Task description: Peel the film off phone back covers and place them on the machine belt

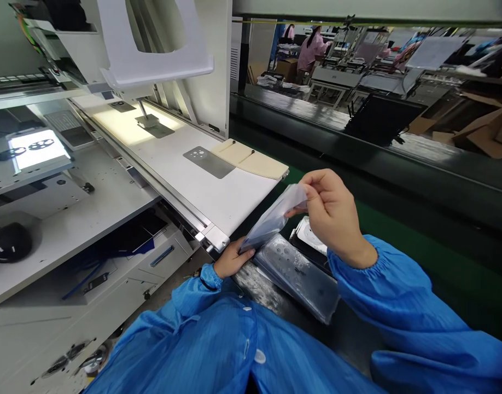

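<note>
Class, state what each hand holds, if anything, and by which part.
Both hold translucent plastic: the left hand grips its lower end, and the right hand pinches its upper end.

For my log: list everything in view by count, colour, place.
Film: at least one, translucent, between both hands
Wrapped panel stack: one, grey, below the film
White-topped item: one, white and black, beside that stack
Belt: one, white, ahead left
Flat panels: three, dark grey, on the belt
Guide plate: one, cream, belt's right edge
Mouse: one, black, far left
Screen: one, glowing white, left
Cartons: several, brown, right
Co-workers: at least two, pink clothing, background
Smock: one, blue, foreground
Left hand: one, bare, film's lower end
Right hand: one, bare, film's upper end
</note>
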Tool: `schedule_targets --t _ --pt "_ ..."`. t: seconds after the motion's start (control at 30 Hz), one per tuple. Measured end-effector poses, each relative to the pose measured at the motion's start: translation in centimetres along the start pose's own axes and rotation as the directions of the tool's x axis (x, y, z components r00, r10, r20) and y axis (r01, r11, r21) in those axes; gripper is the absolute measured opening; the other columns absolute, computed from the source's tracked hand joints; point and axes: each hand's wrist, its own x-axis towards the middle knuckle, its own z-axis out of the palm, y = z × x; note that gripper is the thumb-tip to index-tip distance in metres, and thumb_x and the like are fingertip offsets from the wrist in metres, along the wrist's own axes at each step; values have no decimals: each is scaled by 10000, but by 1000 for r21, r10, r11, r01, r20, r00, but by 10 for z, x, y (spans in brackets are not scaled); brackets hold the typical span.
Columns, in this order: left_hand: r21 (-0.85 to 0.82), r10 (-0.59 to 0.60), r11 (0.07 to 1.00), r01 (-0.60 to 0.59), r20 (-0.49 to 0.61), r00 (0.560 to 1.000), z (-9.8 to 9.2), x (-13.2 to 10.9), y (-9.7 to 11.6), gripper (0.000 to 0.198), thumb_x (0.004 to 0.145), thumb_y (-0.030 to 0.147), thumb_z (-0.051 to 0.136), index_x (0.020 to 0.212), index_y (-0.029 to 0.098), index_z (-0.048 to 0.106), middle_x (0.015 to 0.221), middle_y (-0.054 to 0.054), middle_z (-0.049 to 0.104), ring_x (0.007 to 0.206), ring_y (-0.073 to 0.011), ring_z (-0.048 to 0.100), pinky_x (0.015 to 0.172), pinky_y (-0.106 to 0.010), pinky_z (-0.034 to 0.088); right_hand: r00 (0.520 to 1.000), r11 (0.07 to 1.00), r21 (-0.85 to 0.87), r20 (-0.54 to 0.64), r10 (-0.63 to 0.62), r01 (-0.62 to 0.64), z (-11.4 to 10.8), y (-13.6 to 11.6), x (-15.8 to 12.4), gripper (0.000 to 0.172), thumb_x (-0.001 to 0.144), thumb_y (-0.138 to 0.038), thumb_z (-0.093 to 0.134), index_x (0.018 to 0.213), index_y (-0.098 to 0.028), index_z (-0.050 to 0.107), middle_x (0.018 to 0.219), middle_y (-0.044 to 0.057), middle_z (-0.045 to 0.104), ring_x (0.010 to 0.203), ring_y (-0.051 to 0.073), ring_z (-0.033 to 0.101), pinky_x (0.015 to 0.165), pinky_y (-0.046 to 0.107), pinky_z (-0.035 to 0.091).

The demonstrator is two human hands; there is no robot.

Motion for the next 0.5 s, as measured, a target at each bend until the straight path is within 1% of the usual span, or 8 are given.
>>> schedule_targets --t 0.03,0.1,0.2,0.27,0.33,0.4,0.47,0.5 --pt "3 -10 1000 10 0 1000 0 0 0 482 847 493 557 1140 120 640 1139 -122 699 1059 -277 641 986 -437 473 998 995 88 -30 49 -47 -1 2 1 128 927 -342 522 879 -227 491 751 -15 556 569 133 593 451 240 487" --pt "4 -26 1000 26 -7 1000 0 1 0 468 847 508 549 1088 124 667 1096 -115 716 1035 -277 651 975 -437 481 995 973 219 -55 87 -73 -6 4 1 191 879 -407 602 897 -233 525 774 -12 567 621 143 603 484 250 516" --pt "-13 -20 1000 19 -21 1000 1 0 -2 449 835 510 566 1060 139 685 1066 -98 729 1029 -271 656 987 -434 475 998 956 288 -33 55 -44 -20 -2 -5 387 733 -434 764 1021 -249 584 886 6 611 753 176 618 634 314 564" --pt "-27 -14 1000 13 -28 1000 1 0 -4 451 817 511 590 1055 142 692 1056 -97 733 1035 -273 656 994 -436 472 995 983 184 -98 32 -13 -33 -10 -15 472 659 -335 834 1070 -246 621 915 21 629 808 196 618 700 339 553" --pt "-35 -24 999 23 -25 999 0 1 -4 458 805 515 602 1046 138 701 1059 -103 734 1043 -278 656 1004 -438 467 980 999 30 -200 -27 33 -49 -20 -30 335 658 -239 831 958 -229 680 873 35 635 791 201 611 694 344 523" --pt "-38 -42 998 42 -15 999 -1 2 -3 463 801 520 604 1042 139 709 1082 -106 729 1066 -281 649 1026 -436 451 963 997 -49 -262 -67 56 -68 -28 -51 158 689 -219 802 803 -216 694 827 45 617 745 199 597 665 355 491" --pt "-40 -59 997 59 0 998 -2 2 0 465 796 531 605 1033 148 717 1085 -101 730 1093 -283 636 1052 -437 428 946 994 -108 -320 -50 16 -95 -31 -80 129 682 -223 804 710 -210 679 807 53 591 734 199 585 645 360 476" --pt "-38 -66 997 66 4 998 -3 2 0 467 789 540 608 1027 153 721 1081 -98 731 1112 -284 625 1064 -439 415 927 988 -147 -376 -15 -44 -111 -31 -99 142 670 -228 814 696 -210 675 809 61 591 735 199 583 612 349 471"
